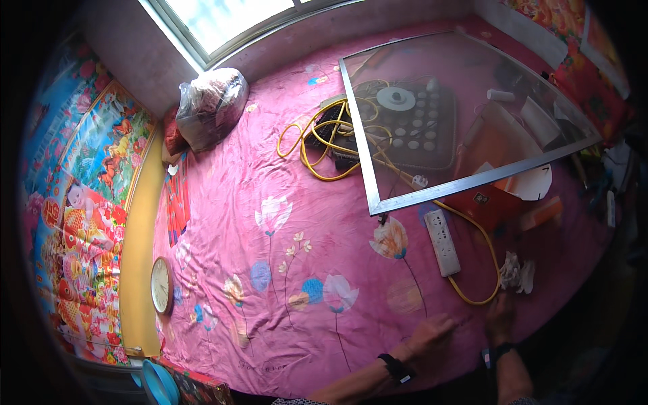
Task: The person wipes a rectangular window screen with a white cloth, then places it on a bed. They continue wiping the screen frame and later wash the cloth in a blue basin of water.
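Low on the right, my left hand [432, 335] hovers over the pink flowered bedspread [297, 344], fingers curled together. What they hold, if anything, is too small to see. A short gap away is my right hand [499, 316], dim and partly hidden, just below a bend of yellow cable [472, 302]. Its fingers do not show clearly, and contact with the cable cannot be told. Crumpled white cloth or gloves [517, 273] lie just beyond it. A white power strip [441, 243] on the yellow cable rests ahead of both hands.
A metal-framed mesh screen [442, 190] lies over a dark mat with round pads [422, 128], a red box [482, 206] and coiled cable. Farther left are a stuffed plastic bag [212, 108], a round clock [161, 286] and blue basins [159, 385]. A window [229, 23] stands behind.
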### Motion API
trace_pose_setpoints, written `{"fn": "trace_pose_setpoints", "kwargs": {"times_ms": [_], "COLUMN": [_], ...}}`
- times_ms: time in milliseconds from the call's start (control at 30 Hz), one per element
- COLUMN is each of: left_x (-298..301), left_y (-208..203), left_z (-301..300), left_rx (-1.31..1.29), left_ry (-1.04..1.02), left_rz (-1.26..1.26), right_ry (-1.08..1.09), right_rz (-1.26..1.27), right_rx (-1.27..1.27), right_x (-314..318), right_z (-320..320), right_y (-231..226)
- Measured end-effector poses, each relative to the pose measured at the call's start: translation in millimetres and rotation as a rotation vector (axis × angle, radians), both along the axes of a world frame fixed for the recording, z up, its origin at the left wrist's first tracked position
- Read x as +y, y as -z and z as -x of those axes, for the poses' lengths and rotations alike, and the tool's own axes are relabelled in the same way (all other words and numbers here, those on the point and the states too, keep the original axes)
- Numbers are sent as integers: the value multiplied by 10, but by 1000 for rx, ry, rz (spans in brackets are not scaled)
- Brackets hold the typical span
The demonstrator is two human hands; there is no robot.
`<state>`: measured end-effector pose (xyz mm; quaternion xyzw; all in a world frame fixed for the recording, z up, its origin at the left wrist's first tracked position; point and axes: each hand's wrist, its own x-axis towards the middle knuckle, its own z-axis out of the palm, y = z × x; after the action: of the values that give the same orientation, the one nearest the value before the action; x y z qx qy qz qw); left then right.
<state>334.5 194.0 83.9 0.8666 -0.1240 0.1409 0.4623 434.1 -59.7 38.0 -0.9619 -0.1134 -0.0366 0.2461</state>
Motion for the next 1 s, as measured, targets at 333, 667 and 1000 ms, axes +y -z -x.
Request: {"fn": "trace_pose_setpoints", "kwargs": {"times_ms": [333, 667, 1000], "left_x": [1719, 1539, 1559], "left_y": [66, -157, -67], "left_z": [-699, -842, -856], "left_rx": [248, 317, 248], "left_ry": [-1022, -1000, -989], "left_rz": [-297, -550, -554], "right_ry": [41, 38, -14], "right_rz": [62, 52, 69], "right_rx": [84, 44, 8], "right_x": [-2, 41, -21], "right_z": [-20, -46, -45], "right_y": [-46, -67, -18]}}
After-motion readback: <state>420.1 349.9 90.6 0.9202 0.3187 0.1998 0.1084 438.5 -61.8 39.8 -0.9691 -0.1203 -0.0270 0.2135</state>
